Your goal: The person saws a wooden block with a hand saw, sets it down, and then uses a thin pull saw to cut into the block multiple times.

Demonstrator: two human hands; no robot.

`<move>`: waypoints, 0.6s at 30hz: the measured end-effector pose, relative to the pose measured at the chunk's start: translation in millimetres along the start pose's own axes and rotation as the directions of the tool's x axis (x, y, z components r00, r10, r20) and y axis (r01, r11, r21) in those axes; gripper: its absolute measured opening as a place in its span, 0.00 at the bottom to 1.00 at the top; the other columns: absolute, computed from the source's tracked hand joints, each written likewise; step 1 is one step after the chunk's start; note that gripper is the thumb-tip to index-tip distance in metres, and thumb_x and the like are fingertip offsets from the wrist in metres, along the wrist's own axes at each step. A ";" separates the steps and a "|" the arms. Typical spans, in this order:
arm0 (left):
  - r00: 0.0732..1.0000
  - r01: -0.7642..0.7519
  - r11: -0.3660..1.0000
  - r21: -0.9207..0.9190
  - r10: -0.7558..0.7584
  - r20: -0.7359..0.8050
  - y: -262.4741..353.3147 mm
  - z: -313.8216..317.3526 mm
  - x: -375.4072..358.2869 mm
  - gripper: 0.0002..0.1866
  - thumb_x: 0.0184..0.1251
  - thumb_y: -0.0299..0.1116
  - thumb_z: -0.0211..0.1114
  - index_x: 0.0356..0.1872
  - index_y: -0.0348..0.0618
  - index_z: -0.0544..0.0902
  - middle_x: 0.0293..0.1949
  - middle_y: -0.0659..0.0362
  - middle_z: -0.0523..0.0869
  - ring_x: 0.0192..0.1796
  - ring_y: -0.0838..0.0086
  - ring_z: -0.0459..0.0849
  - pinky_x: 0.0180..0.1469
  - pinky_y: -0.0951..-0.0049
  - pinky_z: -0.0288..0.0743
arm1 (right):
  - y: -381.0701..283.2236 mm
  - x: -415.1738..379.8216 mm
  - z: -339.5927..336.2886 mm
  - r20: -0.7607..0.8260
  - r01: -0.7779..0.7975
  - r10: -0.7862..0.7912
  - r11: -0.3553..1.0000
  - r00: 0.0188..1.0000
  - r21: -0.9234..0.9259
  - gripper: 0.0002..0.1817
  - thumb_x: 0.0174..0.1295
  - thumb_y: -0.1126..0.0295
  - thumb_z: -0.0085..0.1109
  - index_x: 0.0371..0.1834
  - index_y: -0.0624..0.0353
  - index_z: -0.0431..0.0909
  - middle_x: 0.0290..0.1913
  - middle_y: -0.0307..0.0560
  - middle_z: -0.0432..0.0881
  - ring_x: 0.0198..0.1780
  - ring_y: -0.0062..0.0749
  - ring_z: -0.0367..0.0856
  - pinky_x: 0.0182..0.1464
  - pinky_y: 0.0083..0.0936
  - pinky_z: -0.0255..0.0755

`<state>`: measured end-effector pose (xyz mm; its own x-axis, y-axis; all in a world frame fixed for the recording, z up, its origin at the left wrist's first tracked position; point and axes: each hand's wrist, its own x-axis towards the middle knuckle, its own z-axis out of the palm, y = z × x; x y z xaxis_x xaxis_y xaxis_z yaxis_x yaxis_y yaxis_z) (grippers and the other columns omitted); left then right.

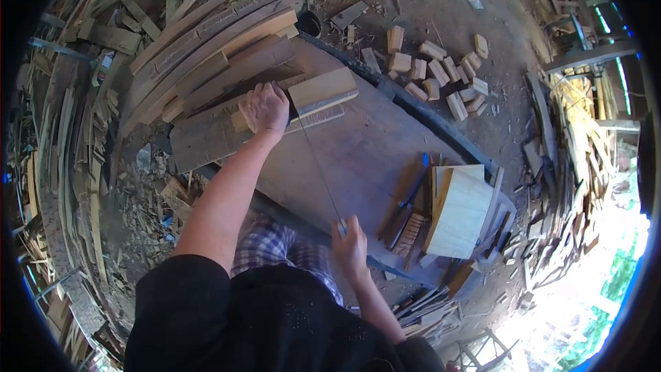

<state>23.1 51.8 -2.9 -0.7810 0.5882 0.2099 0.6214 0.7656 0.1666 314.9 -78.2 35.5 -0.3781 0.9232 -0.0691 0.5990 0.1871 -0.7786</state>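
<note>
My left hand (265,107) is closed over a short wooden board (323,89) on the bench, and a narrow dark strip shows beside its fingers. The board lies on a wider, weathered plank (203,138). From that spot a thin straight blade, seen edge-on and looking like a handsaw (318,164), runs back toward my body. Its near end is in the closed fingers of my right hand (351,244), where a small pale part shows. The blade's far end meets the board beside my left hand; the exact contact is too small to make out.
Stacked curved planks (227,41) rest at the bench's far left. On the right of the workbench (344,145) lie a pale panel (458,210) and a blue-and-black tool (413,189). Cut wood blocks (441,72) are scattered on the floor beyond, with scrap piles around.
</note>
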 end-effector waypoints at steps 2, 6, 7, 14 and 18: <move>0.999 -0.018 0.999 0.028 0.017 0.032 -7.1 1.7 -6.2 0.16 0.72 0.41 0.51 0.31 0.49 0.84 0.37 0.60 0.86 0.45 0.66 0.84 0.49 0.57 0.70 | 4.0 -1.8 4.8 0.037 -0.072 0.072 0.997 0.997 -0.003 0.11 0.63 0.68 0.62 0.39 0.62 0.71 0.35 0.65 0.80 0.39 0.64 0.80 0.38 0.49 0.73; 0.998 -0.058 0.998 0.010 0.058 -0.035 -10.1 9.6 -4.1 0.15 0.72 0.41 0.51 0.31 0.50 0.84 0.36 0.61 0.85 0.44 0.66 0.83 0.49 0.57 0.70 | -28.2 99.6 58.1 0.038 -0.043 0.041 0.998 0.998 0.043 0.12 0.64 0.68 0.61 0.40 0.62 0.69 0.34 0.66 0.80 0.40 0.67 0.78 0.38 0.50 0.70; 0.997 -0.053 0.999 0.009 0.053 -0.056 -11.0 10.6 -2.8 0.15 0.72 0.41 0.51 0.31 0.50 0.84 0.36 0.61 0.85 0.44 0.66 0.83 0.49 0.57 0.70 | -37.6 116.5 61.7 0.075 -0.053 0.052 0.998 0.996 0.018 0.12 0.63 0.69 0.61 0.41 0.62 0.68 0.34 0.66 0.79 0.40 0.67 0.78 0.39 0.51 0.70; 0.999 0.031 0.999 0.013 -0.031 0.011 -4.1 4.3 1.4 0.16 0.72 0.43 0.50 0.30 0.50 0.83 0.37 0.60 0.85 0.45 0.66 0.83 0.49 0.56 0.70 | 0.4 -13.1 -7.0 0.078 -0.168 0.172 0.984 0.982 -0.059 0.13 0.62 0.68 0.62 0.42 0.63 0.71 0.37 0.65 0.81 0.41 0.64 0.81 0.41 0.48 0.74; 0.998 -0.037 0.999 0.034 0.035 0.051 -7.3 5.0 -4.4 0.16 0.72 0.43 0.50 0.33 0.50 0.84 0.39 0.60 0.85 0.46 0.66 0.83 0.49 0.56 0.70 | -10.5 51.1 33.2 0.070 -0.042 0.043 0.999 0.997 -0.019 0.17 0.63 0.69 0.62 0.52 0.61 0.70 0.40 0.65 0.81 0.43 0.64 0.81 0.42 0.48 0.76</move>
<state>21.7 44.9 -9.8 -0.7611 0.6270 0.1660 0.6470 0.7519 0.1263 265.8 -44.1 19.4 -0.4005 0.9045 -0.1464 0.6279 0.1545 -0.7628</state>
